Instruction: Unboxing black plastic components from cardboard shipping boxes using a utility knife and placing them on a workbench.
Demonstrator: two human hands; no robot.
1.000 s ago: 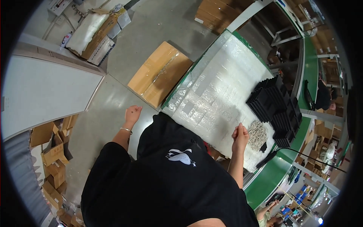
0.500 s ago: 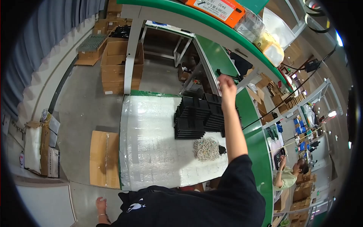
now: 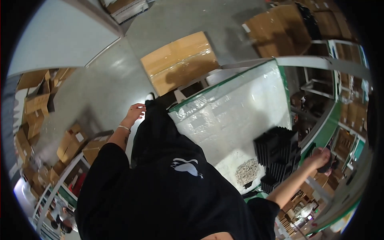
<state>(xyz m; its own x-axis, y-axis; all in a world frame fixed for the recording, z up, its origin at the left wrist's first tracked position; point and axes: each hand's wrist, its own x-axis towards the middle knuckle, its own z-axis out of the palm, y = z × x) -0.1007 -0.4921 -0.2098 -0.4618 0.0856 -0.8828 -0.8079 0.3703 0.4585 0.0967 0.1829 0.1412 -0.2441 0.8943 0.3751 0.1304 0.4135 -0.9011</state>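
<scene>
I see my own torso in a loose black short-sleeved shirt [image 3: 168, 188] with a small white emblem [image 3: 186, 166] printed on the chest, both forearms bare below the sleeves, and a thin pale bracelet [image 3: 124, 128] circling the wrist of my left hand [image 3: 135, 112].

head cam | we're looking steeply down over our own black-shirted torso [image 3: 172, 188] | tilted fisheye | plastic-wrapped white table [image 3: 236, 120] sits close | floor further off
</scene>
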